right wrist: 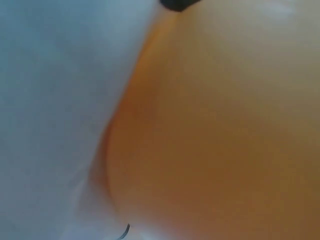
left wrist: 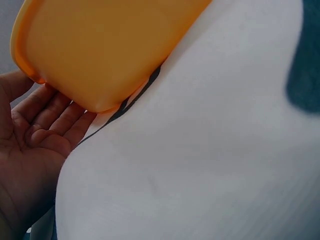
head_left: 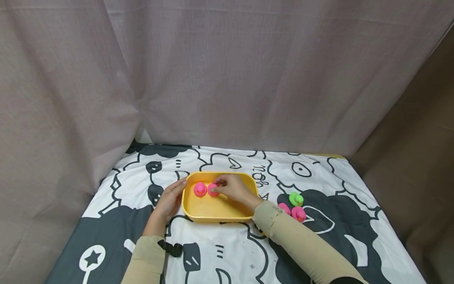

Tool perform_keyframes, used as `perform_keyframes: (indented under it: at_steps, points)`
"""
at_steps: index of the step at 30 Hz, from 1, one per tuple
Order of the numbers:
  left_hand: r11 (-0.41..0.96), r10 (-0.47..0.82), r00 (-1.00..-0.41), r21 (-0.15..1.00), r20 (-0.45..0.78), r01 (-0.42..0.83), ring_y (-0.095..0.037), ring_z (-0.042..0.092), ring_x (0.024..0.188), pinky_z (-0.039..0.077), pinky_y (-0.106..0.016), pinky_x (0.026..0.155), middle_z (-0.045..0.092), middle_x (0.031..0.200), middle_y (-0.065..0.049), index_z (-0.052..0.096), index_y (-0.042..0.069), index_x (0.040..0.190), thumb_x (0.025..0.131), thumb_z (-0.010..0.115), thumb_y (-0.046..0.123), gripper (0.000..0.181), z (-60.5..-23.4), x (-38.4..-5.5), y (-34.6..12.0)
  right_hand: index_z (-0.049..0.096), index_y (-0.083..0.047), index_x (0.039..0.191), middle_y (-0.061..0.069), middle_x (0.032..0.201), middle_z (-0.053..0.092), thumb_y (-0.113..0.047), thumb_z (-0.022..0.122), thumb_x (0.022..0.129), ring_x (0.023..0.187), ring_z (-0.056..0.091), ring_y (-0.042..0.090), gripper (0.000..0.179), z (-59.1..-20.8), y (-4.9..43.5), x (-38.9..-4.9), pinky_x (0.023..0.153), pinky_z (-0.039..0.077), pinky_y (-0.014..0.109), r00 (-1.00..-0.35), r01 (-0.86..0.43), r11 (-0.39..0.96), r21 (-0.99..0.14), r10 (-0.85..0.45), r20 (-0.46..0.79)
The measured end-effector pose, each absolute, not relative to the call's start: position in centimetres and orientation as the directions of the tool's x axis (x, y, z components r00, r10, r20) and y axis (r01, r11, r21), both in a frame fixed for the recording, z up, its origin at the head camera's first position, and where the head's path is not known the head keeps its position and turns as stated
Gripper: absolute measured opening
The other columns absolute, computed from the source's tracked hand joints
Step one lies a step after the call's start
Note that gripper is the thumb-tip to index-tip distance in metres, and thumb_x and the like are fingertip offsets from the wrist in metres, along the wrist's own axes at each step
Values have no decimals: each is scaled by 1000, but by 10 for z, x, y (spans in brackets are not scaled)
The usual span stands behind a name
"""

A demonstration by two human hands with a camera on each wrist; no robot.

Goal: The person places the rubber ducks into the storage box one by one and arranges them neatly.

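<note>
In the head view, my right hand [head_left: 234, 188] reaches over the yellow tray [head_left: 220, 215] and pinches a pink rubber duck [head_left: 211, 190] with thumb and fingers. Right beside it in the tray sits another pink rubber duck [head_left: 200, 189], facing me. My left hand [head_left: 172, 199] rests against the tray's left side. The left wrist view has that hand's fingers [left wrist: 55, 112] touching the tray's edge, some tips hidden behind it. Only the tray [right wrist: 215, 125] and blurred cloth show in the right wrist view, with no fingers visible.
Right of the tray, a green rubber duck [head_left: 296, 199] and two pink rubber ducks [head_left: 298, 213] sit close together on the cloth, near my right forearm. A black-and-white patterned cloth [head_left: 205, 252] covers the table. Grey-brown curtains [head_left: 227, 79] hang behind and at the sides.
</note>
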State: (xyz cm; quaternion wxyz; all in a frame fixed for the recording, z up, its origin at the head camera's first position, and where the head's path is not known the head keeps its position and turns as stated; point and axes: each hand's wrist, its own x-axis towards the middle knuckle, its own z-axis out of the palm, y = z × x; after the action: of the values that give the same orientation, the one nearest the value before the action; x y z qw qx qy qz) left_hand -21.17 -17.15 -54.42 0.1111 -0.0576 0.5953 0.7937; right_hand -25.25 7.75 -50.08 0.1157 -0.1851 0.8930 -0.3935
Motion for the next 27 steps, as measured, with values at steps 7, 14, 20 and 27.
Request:
perform_keyframes:
  at_steps: [7, 14, 20, 27]
  points:
    - [-269, 105, -969, 931, -225, -246, -15, 38, 143, 39, -27, 112, 47, 153, -1, 54, 9, 146, 102, 59, 33, 50, -545, -211, -171, 75, -11, 109, -4, 91, 68, -31, 80, 87, 83, 60, 15, 30, -496, 78, -251, 69, 54, 25, -907, -230, 633, -739, -416, -74]
    - [-273, 102, -968, 930, -228, -248, -14, 38, 142, 39, -27, 112, 47, 153, -1, 54, 8, 146, 103, 59, 33, 50, -544, -210, -171, 74, -9, 110, -5, 93, 69, -31, 80, 88, 86, 62, 13, 32, -493, 82, -251, 76, 55, 26, -902, -227, 609, -760, -427, -72]
    - [-278, 103, -970, 930, -221, -241, -14, 39, 142, 39, -27, 112, 47, 152, -2, 54, 7, 145, 103, 58, 31, 48, -544, -210, -171, 73, -8, 113, -5, 97, 71, -31, 77, 91, 90, 64, 12, 32, -488, 86, -251, 82, 56, 28, -897, -258, 587, -768, -441, -35]
    - [-268, 102, -971, 934, -216, -236, -15, 39, 142, 38, -28, 113, 47, 152, -2, 54, 7, 145, 104, 57, 31, 48, -544, -211, -171, 74, -10, 113, -6, 98, 71, -34, 75, 91, 92, 65, 11, 33, -482, 91, -252, 87, 55, 30, -915, -264, 598, -757, -404, 1]
